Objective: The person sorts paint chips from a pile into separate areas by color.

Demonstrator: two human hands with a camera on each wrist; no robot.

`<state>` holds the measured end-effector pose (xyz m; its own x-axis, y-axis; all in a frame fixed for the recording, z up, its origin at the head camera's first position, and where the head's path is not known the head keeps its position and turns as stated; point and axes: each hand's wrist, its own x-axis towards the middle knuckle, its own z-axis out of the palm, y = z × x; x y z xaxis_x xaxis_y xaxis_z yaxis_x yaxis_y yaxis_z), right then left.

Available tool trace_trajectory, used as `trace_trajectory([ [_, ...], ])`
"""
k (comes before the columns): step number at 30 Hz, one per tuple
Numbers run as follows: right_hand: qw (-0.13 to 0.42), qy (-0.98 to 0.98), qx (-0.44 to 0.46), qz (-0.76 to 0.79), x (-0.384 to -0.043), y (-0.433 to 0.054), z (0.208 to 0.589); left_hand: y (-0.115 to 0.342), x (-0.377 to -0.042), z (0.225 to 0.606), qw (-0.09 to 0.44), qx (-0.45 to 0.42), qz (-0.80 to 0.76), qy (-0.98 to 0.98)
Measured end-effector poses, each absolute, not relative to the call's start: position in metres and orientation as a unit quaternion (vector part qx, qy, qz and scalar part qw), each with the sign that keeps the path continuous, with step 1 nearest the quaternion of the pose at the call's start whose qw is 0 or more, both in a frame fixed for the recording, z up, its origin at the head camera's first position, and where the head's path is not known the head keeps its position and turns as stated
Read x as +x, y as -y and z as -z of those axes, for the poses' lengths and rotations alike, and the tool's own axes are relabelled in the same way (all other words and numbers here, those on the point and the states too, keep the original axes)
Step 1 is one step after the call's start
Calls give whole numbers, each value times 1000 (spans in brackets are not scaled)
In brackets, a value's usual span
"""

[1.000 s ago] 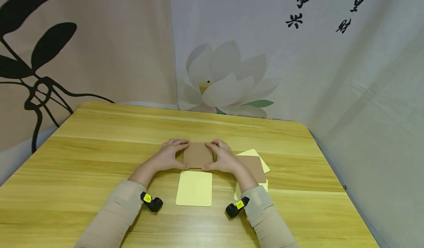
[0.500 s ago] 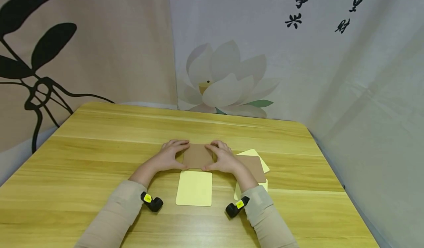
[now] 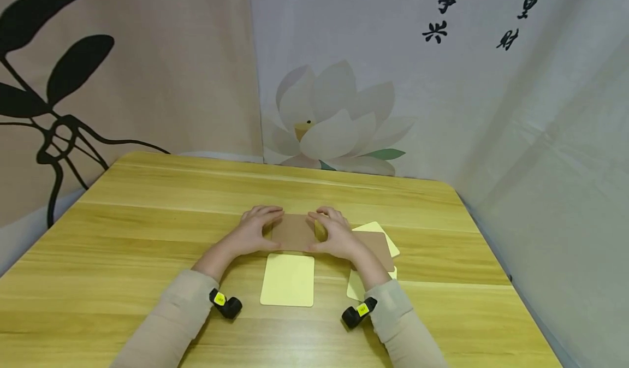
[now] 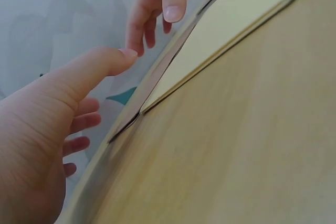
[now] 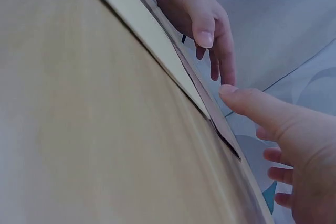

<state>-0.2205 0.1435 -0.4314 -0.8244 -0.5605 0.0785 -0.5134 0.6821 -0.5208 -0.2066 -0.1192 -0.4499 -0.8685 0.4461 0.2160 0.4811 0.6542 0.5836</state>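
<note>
A brown square card (image 3: 293, 232) lies flat on the table, just beyond a pale yellow square card (image 3: 287, 279) with rounded corners. My left hand (image 3: 253, 231) hovers at the brown card's left side, thumb and fingers spread apart. Across from it, my right hand (image 3: 336, 234) is held at the right side in the same loose curve. Both wrist views show the thumbs raised above the cards, with nothing between thumb and fingers. In the left wrist view the yellow card (image 4: 220, 30) overlaps the near edge of the brown one.
Right of the hands is a loose pile: a brown card (image 3: 375, 248) over yellow cards (image 3: 356, 289), partly hidden by my right forearm. The wooden table (image 3: 147, 204) ends at a printed curtain (image 3: 344, 40) behind. Each wrist carries a small black camera (image 3: 228, 305).
Both hands have come off the brown card's edges and lifted slightly; the right hand has shifted a little to the right. The cards stay in place.
</note>
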Motion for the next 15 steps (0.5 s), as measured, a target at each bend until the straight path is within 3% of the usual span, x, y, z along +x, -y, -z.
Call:
trace_trajectory([
  [15, 9, -923, -292, 252, -203, -177, 424, 91, -193, 437, 56, -276, 299, 912],
])
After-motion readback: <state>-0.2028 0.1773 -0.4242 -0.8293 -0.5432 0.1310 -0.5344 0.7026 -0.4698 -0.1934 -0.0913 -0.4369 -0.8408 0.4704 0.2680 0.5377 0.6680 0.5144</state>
